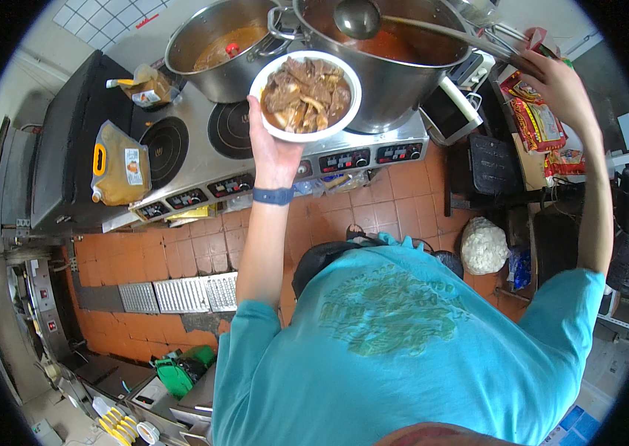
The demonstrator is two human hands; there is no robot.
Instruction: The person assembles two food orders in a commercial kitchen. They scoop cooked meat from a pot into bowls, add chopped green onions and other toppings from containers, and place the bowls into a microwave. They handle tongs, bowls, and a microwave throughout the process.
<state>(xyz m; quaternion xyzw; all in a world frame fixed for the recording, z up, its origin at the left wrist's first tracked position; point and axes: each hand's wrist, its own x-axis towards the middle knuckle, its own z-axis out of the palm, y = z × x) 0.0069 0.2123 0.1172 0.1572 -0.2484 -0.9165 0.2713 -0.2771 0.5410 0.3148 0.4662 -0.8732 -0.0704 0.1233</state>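
Note:
My left hand (273, 152) grips a white bowl (307, 137) from below, at the front of the cooktop. The bowl is filled with sliced meat (303, 85) in brown sauce. At the right, my raised right hand (548, 78) is closed around the end of a long-handled metal ladle (433, 28). The ladle's cup hangs over a large steel pot (403, 82) of reddish broth, beside and behind the bowl. To the left of it stands a second steel pot (210, 88), with yellowish-brown liquid and a small red object in it.
A steel cooktop (195, 141) with round burners and front control panels bears the pots. Two plastic jugs of brown liquid, one a large jug (125, 167), stand at its left. Red packages (537, 126) lie at the right, above a white bag (484, 245) on the tiled floor (203, 245).

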